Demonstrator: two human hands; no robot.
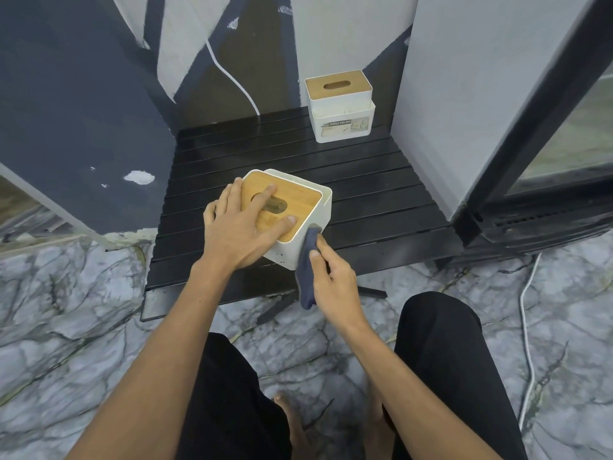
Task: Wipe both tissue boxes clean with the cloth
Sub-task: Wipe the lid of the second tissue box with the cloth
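1. We've got our left hand (243,227) spread flat on the bamboo lid (292,202) of the near tissue box (300,224), fingers straight and pressing, not curled round anything; one fingertip lies across the lid's slot

2. Our right hand (333,282) pinches the dark cloth (306,268), thumb on top and fingers curled behind it, and the cloth's upper end touches the box's white side wall just past our left fingertips

3. The near box sits tilted on the black slatted table (365,194), its near corner raised under our palm, so we judge we're on the first box, working its side face

4. The second tissue box (341,111) stands upright well beyond our fingertips at the table's far edge, against the wall, with a printed label on its front; nothing of ours touches it

5. Handling, as we read it: the box looks light and rigid, smooth plastic that could skate on the slats, so a flat palm on the lid is the sound hold; the lid may simply lift off, so we shouldn't carry by it

6. The cloth is soft and limp, hanging below our right fingers; bunching it nearer the fingertips should give a firmer wipe
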